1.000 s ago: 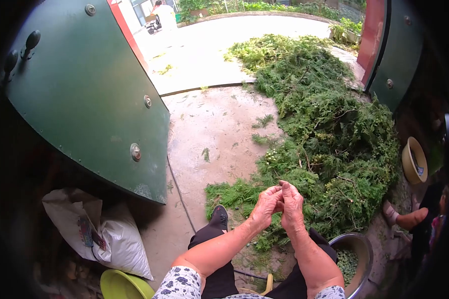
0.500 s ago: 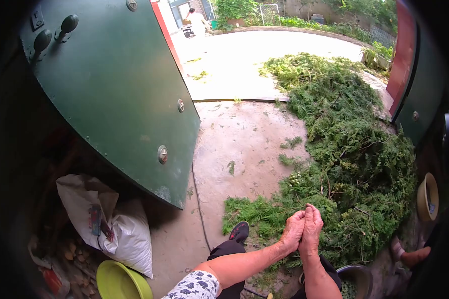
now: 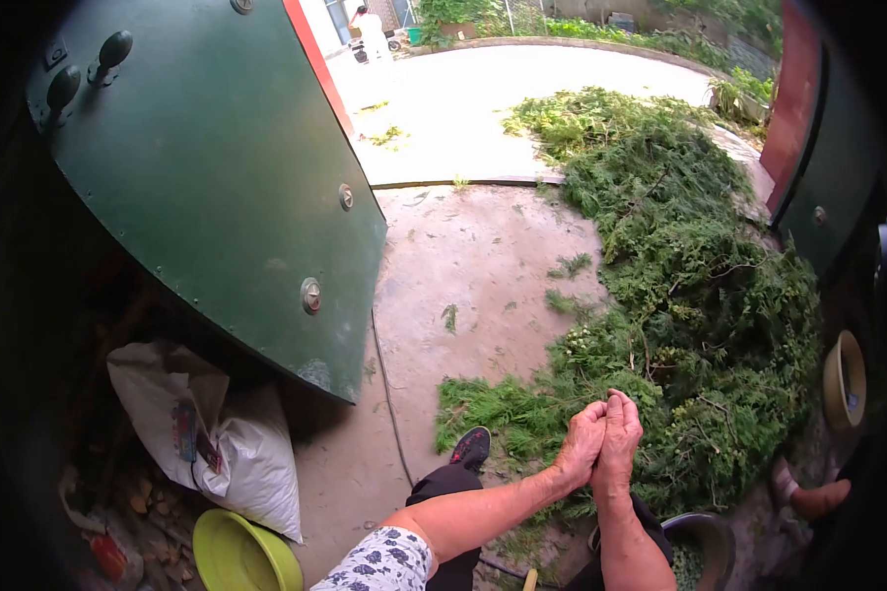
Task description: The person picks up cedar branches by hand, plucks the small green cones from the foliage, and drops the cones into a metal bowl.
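Note:
My left hand (image 3: 581, 441) and my right hand (image 3: 618, 439) are pressed together in front of me, fingers curled and closed. Whatever lies between them, if anything, is hidden. Both are over the near edge of a large heap of green conifer branches (image 3: 690, 295), whose feathery sprigs spread around the fingertips. Below my right forearm stands a dark-rimmed basin (image 3: 724, 552) with small green pieces inside, partly covered by my leg and arm.
A green metal door (image 3: 217, 197) stands ajar on the left. Near it are a white sack (image 3: 256, 463), a yellow-green basin (image 3: 288, 571) and a cable (image 3: 389, 394) on the floor. At right are a tan basin (image 3: 833, 384) and another person's foot (image 3: 818, 500). A person (image 3: 372, 34) is outside.
The view has shifted slightly, so the door and heap sit a little higher and further left. My hands stay pressed together in nearly the same spot.

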The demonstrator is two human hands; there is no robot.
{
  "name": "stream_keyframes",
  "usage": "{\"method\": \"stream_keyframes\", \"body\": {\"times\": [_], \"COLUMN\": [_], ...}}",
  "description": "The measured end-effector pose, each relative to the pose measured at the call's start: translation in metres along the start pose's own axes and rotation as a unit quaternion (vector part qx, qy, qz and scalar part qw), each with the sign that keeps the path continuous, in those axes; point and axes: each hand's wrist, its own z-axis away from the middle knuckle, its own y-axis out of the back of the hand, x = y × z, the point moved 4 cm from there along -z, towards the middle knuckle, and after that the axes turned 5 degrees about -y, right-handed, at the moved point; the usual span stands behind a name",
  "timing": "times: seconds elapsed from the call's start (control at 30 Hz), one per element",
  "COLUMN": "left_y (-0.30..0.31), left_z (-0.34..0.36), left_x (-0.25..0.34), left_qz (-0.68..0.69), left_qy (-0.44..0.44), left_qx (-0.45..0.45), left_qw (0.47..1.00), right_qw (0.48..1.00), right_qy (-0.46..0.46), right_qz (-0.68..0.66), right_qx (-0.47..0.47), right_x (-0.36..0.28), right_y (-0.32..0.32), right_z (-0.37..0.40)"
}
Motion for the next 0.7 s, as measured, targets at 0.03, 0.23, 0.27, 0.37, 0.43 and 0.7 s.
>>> {"method": "stream_keyframes", "body": {"times": [0.03, 0.23, 0.27, 0.37, 0.43, 0.7], "left_y": [-0.001, -0.006, -0.008, -0.009, -0.009, 0.017], "left_z": [0.001, 0.003, 0.004, 0.004, 0.002, -0.008], "left_x": [0.002, 0.015, 0.018, 0.023, 0.030, 0.052], "left_qz": [0.000, 0.030, 0.039, 0.014, -0.020, 0.014], "left_qy": [0.003, -0.001, 0.006, 0.005, -0.007, -0.016], "left_qx": [-0.001, -0.011, -0.013, -0.027, -0.037, 0.048], "left_qw": [1.000, 0.999, 0.999, 1.000, 0.999, 0.999], "right_qw": [1.000, 1.000, 1.000, 0.997, 0.996, 0.994], "right_qy": [-0.002, -0.018, -0.021, -0.022, -0.021, -0.032], "right_qz": [-0.004, -0.008, -0.018, -0.074, -0.086, -0.101], "right_qx": [0.003, 0.014, 0.014, 0.009, 0.008, -0.011], "right_x": [0.000, -0.010, -0.010, 0.002, -0.001, 0.000], "right_y": [0.000, -0.006, -0.006, -0.005, -0.003, -0.003], "right_z": [0.000, 0.003, 0.003, -0.001, -0.001, 0.001]}}
